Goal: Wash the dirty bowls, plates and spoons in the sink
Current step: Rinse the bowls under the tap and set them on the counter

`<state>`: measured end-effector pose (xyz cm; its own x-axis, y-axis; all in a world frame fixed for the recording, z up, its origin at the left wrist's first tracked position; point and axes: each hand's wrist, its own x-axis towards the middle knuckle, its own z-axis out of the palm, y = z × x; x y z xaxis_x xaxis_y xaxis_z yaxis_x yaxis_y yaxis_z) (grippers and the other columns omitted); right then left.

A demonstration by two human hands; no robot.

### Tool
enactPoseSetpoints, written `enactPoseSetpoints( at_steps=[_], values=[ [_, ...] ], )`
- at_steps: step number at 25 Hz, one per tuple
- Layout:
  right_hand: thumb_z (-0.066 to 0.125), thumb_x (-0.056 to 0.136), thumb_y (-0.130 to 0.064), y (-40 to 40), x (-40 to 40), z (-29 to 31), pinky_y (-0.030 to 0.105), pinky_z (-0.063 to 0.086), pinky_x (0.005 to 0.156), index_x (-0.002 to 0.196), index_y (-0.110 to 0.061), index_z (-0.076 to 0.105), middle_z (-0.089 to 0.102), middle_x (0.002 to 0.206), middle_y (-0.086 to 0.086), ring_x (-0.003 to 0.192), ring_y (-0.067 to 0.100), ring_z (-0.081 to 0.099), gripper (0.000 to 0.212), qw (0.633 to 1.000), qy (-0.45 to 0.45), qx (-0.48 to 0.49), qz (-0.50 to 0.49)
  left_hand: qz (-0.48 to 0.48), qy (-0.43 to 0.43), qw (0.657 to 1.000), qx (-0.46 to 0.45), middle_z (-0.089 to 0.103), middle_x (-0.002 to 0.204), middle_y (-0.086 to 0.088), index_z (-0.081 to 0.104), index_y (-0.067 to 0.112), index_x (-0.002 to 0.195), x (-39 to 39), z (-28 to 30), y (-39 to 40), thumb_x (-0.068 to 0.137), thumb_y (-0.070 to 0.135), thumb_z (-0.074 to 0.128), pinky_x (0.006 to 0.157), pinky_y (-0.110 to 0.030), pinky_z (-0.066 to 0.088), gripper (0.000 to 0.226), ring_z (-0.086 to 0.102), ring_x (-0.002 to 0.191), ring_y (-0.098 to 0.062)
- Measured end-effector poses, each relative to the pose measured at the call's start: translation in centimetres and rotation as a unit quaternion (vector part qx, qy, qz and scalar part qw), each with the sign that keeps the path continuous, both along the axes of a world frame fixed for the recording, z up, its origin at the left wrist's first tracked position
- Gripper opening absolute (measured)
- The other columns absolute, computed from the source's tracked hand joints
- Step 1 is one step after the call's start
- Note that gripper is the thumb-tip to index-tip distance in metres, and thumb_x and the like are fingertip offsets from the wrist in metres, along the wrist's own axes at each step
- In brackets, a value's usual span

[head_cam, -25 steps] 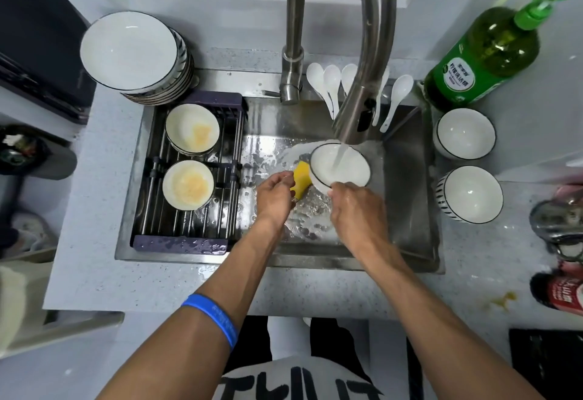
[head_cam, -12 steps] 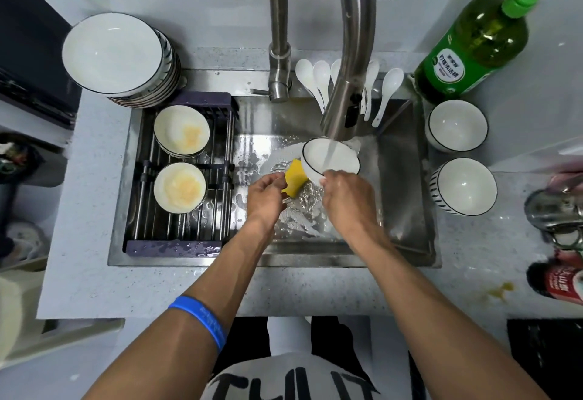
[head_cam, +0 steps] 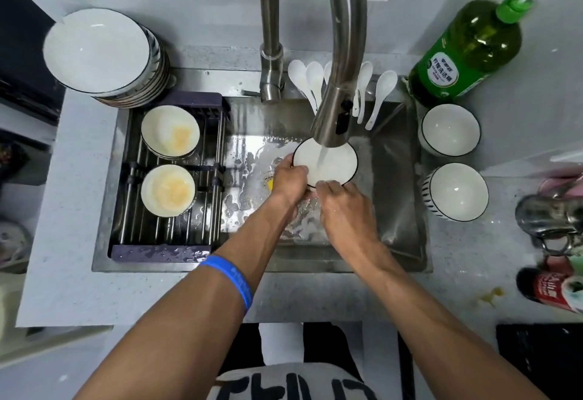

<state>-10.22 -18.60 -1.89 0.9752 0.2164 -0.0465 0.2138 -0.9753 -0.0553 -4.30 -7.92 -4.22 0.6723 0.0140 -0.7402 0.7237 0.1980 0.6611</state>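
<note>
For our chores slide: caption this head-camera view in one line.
Both hands, left hand and right hand, hold a white bowl under the running tap.

Five bowls [head_cam: 325, 164], one plate stack [head_cam: 97, 51], about five spoons [head_cam: 380, 93], one bottle [head_cam: 467, 52].

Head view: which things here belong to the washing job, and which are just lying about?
Job: bowl held by left hand and right hand; dirty bowls; spoons; plate stack; detergent bottle; sink.

Lying about: red can; metal kettle.
</note>
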Motion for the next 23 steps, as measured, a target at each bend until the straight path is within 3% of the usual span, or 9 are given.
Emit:
enactPoseSetpoints(
  at_steps=[2,5,7,10,12,14,17,20,23],
  values=[
    [0.064,0.065,-0.002,-1.0,0.2,0.1,0.034,0.049,0.054,0.087,-0.011,0.068,0.067,0.077,0.005,0.071,0.031,0.061,0.024,1.0,-0.02,-0.005,0.022,0.026,-0.005,0.999,-0.028,0.071,0.095,-0.01,0.065,0.015,0.107,0.5,-0.2,-1.0,0.089,-0.011,0.043,0.049,-0.026,0.054,0.038,0.066,0.075,-0.021],
    [0.054,0.071,-0.007,-2.4,0.7,1.5,0.04,0.039,0.071,0.087,-0.013,0.069,0.065,0.081,0.003,0.085,0.032,0.054,0.022,0.993,-0.018,-0.096,0.067,0.045,0.018,0.992,-0.112,0.072,0.093,-0.01,0.065,0.014,0.101,0.5,-0.5,-1.9,0.096,-0.012,0.039,0.049,-0.026,0.057,0.037,0.069,0.072,-0.019],
    [0.059,0.072,-0.014,-2.8,1.1,3.0,0.041,0.03,0.077,0.081,-0.014,0.07,0.064,0.076,0.001,0.09,0.029,0.052,0.014,0.977,-0.009,-0.177,0.115,0.068,0.04,0.985,-0.155,0.07,0.1,-0.015,0.061,0.01,0.109,0.6,-0.7,-2.5,0.098,-0.012,0.033,0.056,-0.029,0.061,0.038,0.069,0.078,-0.022],
    [0.067,0.073,-0.022,-3.0,2.7,4.5,0.045,0.026,0.087,0.077,-0.015,0.07,0.064,0.068,0.0,0.093,0.027,0.053,0.008,0.957,-0.028,-0.224,0.184,0.055,0.065,0.988,-0.129,0.071,0.089,-0.012,0.059,0.004,0.112,1.4,0.4,-2.4,0.099,-0.011,0.028,0.051,-0.032,0.06,0.037,0.07,0.071,-0.02],
    [0.068,0.077,-0.018,-3.1,3.8,4.4,0.048,0.029,0.091,0.076,-0.013,0.069,0.064,0.066,0.0,0.094,0.029,0.052,0.006,0.969,-0.018,-0.168,0.182,0.028,0.075,0.992,-0.103,0.071,0.094,-0.014,0.059,0.002,0.116,2.1,0.8,-1.5,0.096,-0.012,0.03,0.055,-0.038,0.062,0.037,0.071,0.076,-0.023],
    [0.071,0.076,-0.011,-3.0,4.6,3.2,0.045,0.036,0.085,0.078,-0.013,0.071,0.064,0.065,0.001,0.089,0.03,0.051,0.002,0.982,-0.019,-0.089,0.164,0.013,0.089,0.992,-0.082,0.066,0.103,-0.018,0.057,0.002,0.112,2.5,1.1,0.3,0.089,-0.014,0.032,0.061,-0.044,0.063,0.037,0.068,0.084,-0.031],
    [0.076,0.08,-0.023,-2.0,4.9,1.2,0.04,0.035,0.086,0.095,-0.02,0.077,0.062,0.081,0.008,0.094,0.029,0.048,0.015,0.992,0.049,0.106,0.049,-0.009,0.096,0.993,-0.066,0.059,0.086,-0.01,0.058,0.008,0.095,1.9,1.1,2.7,0.087,0.008,0.048,0.061,-0.036,0.054,0.013,0.057,0.07,-0.025],
    [0.074,0.082,-0.03,0.1,4.4,-0.2,0.035,0.039,0.09,0.105,-0.025,0.077,0.056,0.091,0.007,0.097,0.022,0.049,0.023,0.93,0.153,0.312,-0.12,0.019,0.058,0.997,-0.049,0.064,0.081,-0.005,0.065,0.012,0.106,0.9,0.6,2.9,0.094,0.033,0.052,0.064,-0.031,0.047,0.027,0.059,0.07,-0.021],
    [0.069,0.083,-0.025,1.4,4.0,-0.9,0.037,0.049,0.071,0.092,-0.019,0.076,0.069,0.078,0.001,0.075,0.016,0.061,0.013,0.866,0.174,0.429,-0.189,0.072,0.024,0.994,-0.074,0.068,0.1,-0.004,0.06,0.016,0.131,0.5,-0.3,2.5,0.098,0.041,0.053,0.064,-0.027,0.054,0.042,0.062,0.087,-0.021]
  ],
)
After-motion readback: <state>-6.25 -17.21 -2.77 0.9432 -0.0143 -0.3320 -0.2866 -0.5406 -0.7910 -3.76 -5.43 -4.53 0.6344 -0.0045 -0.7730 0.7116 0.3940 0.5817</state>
